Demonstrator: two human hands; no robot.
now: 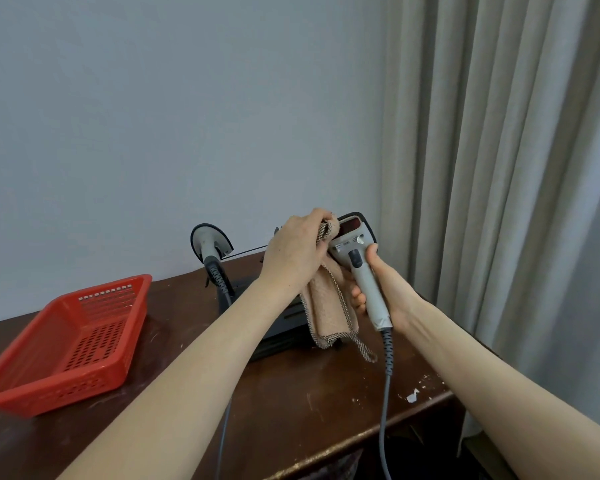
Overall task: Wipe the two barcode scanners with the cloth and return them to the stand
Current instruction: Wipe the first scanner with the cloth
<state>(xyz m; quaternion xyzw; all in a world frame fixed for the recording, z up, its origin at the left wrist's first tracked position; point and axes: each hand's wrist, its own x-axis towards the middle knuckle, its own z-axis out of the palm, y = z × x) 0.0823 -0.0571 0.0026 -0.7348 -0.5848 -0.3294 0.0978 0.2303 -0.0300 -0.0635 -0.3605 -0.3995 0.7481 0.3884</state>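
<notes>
My right hand (385,285) grips the handle of a grey barcode scanner (360,258), held upright above the table with its dark window facing left. My left hand (296,249) holds a beige cloth (326,306) bunched against the scanner's head; the rest of the cloth hangs down. A second grey scanner (210,242) sits upright at the back of the table on the black stand (281,323), which my arms and the cloth partly hide. Grey cables (385,393) run down from both scanners.
A red plastic basket (70,344) lies on the left of the dark wooden table (312,403). The table's front right edge is chipped. A grey wall is behind, and beige curtains (499,150) hang at the right.
</notes>
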